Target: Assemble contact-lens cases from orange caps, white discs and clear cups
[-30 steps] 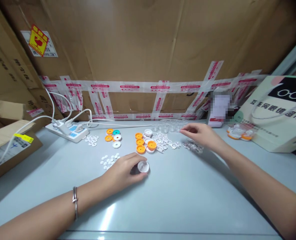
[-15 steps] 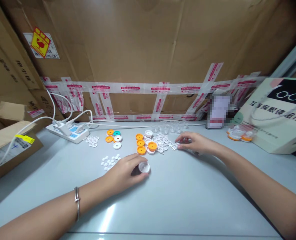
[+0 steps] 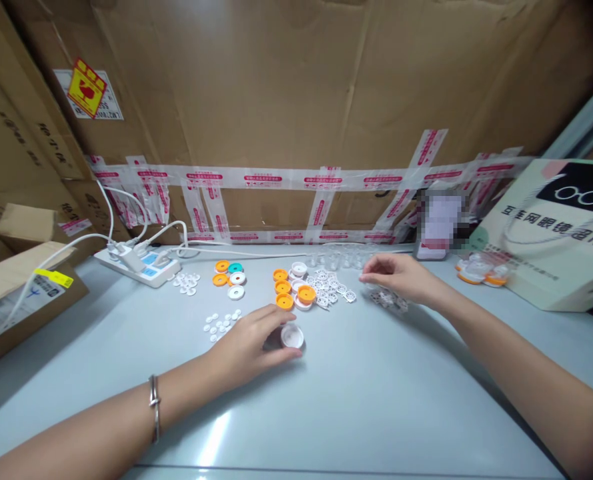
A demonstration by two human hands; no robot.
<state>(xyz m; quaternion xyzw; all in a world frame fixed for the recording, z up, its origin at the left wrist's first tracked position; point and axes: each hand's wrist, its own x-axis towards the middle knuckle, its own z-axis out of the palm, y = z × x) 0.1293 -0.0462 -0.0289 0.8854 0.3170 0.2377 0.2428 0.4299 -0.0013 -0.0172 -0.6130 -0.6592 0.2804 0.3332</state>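
Observation:
My left hand [image 3: 261, 341] curves its thumb and fingers around a small white round cup [image 3: 291, 336] on the grey table. Farther back, my right hand [image 3: 395, 277] hovers with thumb and forefinger pinched together. A tiny pale spot shows at those fingertips, too small to make out. Beneath that hand lies a cluster of small white pieces [image 3: 390, 301], partly covered by it. To its left spreads a pile of white openwork wheel-like pieces [image 3: 332, 285]. Orange rings [image 3: 283, 287] and white rings stand beside that pile.
Small white discs [image 3: 219, 325] lie left of my left hand, with more near the power strip [image 3: 141, 263]. Coloured rings [image 3: 236, 268] sit between. Clear cups [image 3: 343, 256] line the back by a cardboard box [image 3: 276, 100]. A phone [image 3: 439, 227] and paper bag [image 3: 546, 233] stand right.
My right hand has drawn back slightly to the right and up, off the edge of the openwork pile. My left hand stays around the cup, which shows slightly more to the right.

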